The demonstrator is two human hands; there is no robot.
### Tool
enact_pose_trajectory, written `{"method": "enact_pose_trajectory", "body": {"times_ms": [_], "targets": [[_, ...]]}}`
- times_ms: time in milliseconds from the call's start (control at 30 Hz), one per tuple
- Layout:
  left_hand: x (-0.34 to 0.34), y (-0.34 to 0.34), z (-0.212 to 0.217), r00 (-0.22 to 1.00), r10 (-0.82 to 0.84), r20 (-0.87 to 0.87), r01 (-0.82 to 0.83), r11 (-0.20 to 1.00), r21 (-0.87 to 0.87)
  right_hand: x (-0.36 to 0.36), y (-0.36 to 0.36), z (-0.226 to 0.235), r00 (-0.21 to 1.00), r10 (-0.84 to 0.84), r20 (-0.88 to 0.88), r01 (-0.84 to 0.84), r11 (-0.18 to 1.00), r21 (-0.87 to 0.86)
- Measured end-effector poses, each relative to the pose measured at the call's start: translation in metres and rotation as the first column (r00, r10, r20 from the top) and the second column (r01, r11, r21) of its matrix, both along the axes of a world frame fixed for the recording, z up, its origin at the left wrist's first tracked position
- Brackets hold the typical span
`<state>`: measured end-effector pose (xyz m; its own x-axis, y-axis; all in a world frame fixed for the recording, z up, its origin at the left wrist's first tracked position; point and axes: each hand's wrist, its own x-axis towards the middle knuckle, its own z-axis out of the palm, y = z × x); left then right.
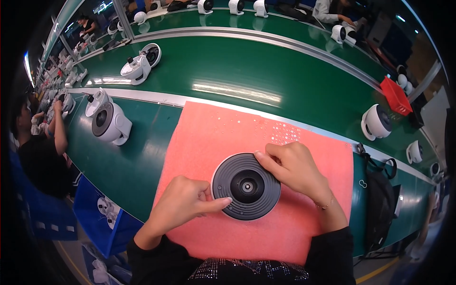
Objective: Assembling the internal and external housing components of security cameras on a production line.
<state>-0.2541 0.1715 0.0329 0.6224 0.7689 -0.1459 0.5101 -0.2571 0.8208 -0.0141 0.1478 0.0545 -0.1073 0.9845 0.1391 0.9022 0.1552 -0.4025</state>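
A round camera head [245,209], with a dark grey ribbed face, a lens in its middle and a thin white rim, lies face up on a pink cloth [199,142]. My left hand [183,200] grips its left edge, the thumb resting on the face and the fingers curled beneath the rim. On the upper right edge, my right hand [298,170] pinches the rim with its thumb on top; the other fingers are bent and partly hidden. Small clear round pieces [285,133] are laid out in rows on the cloth beyond my hands.
Assembled white cameras stand left [113,124] and right [377,122]. An opened white unit [138,66] sits on the green conveyor [228,61]. A black bag [380,204] lies right of the cloth. There is a red basket [395,96] far right, a blue bin [95,223] lower left, and a co-worker [42,152] at left.
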Motion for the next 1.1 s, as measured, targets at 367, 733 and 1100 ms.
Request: {"method": "enact_pose_trajectory", "body": {"times_ms": [367, 733, 1100], "targets": [[-0.005, 0.0, -0.003, 0.999, 0.019, 0.03, -0.018, 0.999, -0.046, -0.02, -0.017, 0.017, 0.899, 0.435, 0.039, -0.419, 0.833, 0.362], [-0.003, -0.001, -0.006, 1.0, 0.014, -0.005, -0.014, 1.0, 0.022, -0.02, -0.032, 0.016, 0.902, 0.43, -0.036, -0.417, 0.89, 0.184], [0.005, 0.007, -0.014, 0.958, -0.048, -0.282, 0.091, 0.985, 0.143, -0.005, -0.004, -0.006, 0.986, 0.149, -0.081, -0.116, 0.94, 0.321]]}}
